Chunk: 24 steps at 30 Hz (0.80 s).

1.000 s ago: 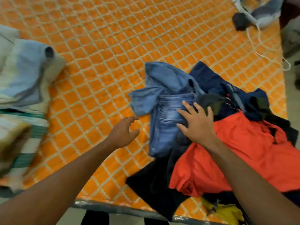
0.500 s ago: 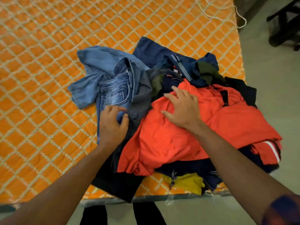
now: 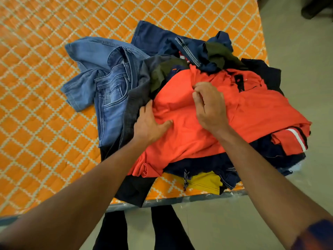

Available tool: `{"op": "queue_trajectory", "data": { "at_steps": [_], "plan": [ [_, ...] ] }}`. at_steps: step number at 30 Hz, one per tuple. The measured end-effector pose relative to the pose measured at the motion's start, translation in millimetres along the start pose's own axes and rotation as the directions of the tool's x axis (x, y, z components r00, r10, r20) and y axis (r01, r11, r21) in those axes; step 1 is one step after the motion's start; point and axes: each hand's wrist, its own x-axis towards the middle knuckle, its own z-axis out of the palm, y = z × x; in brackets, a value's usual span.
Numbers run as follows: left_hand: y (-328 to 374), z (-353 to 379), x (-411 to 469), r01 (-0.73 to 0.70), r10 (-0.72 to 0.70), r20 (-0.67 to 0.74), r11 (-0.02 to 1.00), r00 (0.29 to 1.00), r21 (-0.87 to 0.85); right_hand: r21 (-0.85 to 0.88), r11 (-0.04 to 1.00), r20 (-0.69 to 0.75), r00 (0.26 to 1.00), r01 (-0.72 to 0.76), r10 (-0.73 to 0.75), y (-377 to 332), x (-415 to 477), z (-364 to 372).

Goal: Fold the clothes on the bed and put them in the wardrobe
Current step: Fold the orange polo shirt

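1. We find the clothes unfolded, in one pile (image 3: 207, 165) at the near right corner of the bed (image 3: 180, 199). The bed carries an orange quilted cover (image 3: 45, 87) with a pale lattice pattern.
2. The orange shirt (image 3: 252, 114) lies uppermost on the pile, spread out and creased. It has a dark placket near its collar and a white-striped cuff at its right edge.
3. The right hand (image 3: 209, 107) sits over the upper middle of the orange shirt. Its fingers are curled tight against the thumb and pinch a small fold of the shirt's cloth near the collar.
4. The left hand (image 3: 149, 125) rests on the orange shirt's left edge. Its fingers lie nearly straight along the line where the shirt meets a grey garment (image 3: 137, 98). Its thumb is spread and presses down on the orange cloth; the hand presses rather than grips.
5. The light blue jeans (image 3: 111, 98) lie crumpled at the left of the pile, touching the grey garment and partly on the bare cover.
6. A navy garment (image 3: 158, 38) with a zip lies at the far side of the pile, with an olive garment (image 3: 219, 55) bunched on top of it.
7. At the near side, a yellow garment (image 3: 203, 183) shows from under dark blue clothes. Just beside it a black garment (image 3: 135, 192) hangs over the bed's edge.
8. A grey floor (image 3: 297, 69) runs along the right and near sides of the bed. The person's dark trouser legs (image 3: 165, 230) stand close against the near edge.
9. A dark blue sleeve (image 3: 317, 233) shows on the right arm at the lower right corner.
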Motion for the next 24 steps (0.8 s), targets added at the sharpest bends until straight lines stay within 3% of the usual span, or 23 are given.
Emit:
{"op": "queue_trajectory", "data": {
  "at_steps": [4, 6, 9, 12, 15, 17, 19, 21, 22, 24],
  "plan": [
    [9.8, -11.9, 9.1, 0.075, -0.067, 0.087, 0.994, 0.994, -0.085, 0.05, 0.998, 0.054, 0.998, 0.028, -0.031, -18.4, -25.2, -7.5],
    [14.9, -23.1, -0.3, 0.075, -0.047, 0.12, 0.966, 0.992, -0.247, 0.06, 0.997, 0.054, 0.997, 0.045, -0.048, -24.1, -36.5, -7.9],
    [8.5, -50.6, -28.2, 0.131, -0.103, 0.081, 0.814, 0.991, -0.565, 0.089, 0.996, 0.017, 0.999, 0.03, -0.031, -43.1, -48.9, -4.6],
    [-25.9, -83.0, -67.9, 0.158, -0.207, 0.004, 0.73, 0.978, -0.665, 0.155, 0.986, 0.087, 0.993, 0.066, -0.08, -91.6, -60.7, 6.2],
    [-79.3, -110.7, -118.6, 0.302, -0.339, 0.04, 0.77, 0.94, -0.563, 0.251, 0.96, 0.211, 0.962, 0.121, -0.176, -153.8, -81.7, 27.4],
    [-125.8, -128.3, -162.0, 0.423, -0.44, 0.026, 0.843, 0.898, -0.334, 0.297, 0.944, 0.327, 0.913, 0.145, -0.244, -195.2, -103.0, 49.9],
    [-171.7, -137.5, -199.8, 0.573, -0.572, 0.04, 0.815, 0.819, -0.082, 0.311, 0.94, 0.482, 0.83, 0.137, -0.281, -224.4, -128.7, 73.6],
    [-203.5, -136.0, -224.8, 0.599, -0.602, 0.104, 0.799, 0.792, 0.06, 0.263, 0.953, 0.585, 0.761, 0.147, -0.279, -236.4, -148.2, 91.8],
    [-211.7, -131.0, -228.5, 0.57, -0.573, 0.122, 0.819, 0.81, 0.061, 0.222, 0.963, 0.593, 0.762, 0.155, -0.26, -235.0, -151.8, 97.5],
    [-208.3, -118.4, -220.0, 0.517, -0.511, 0.084, 0.851, 0.855, -0.093, 0.133, 0.982, 0.554, 0.811, 0.137, -0.188, -219.6, -143.3, 96.9]
  ]
}}
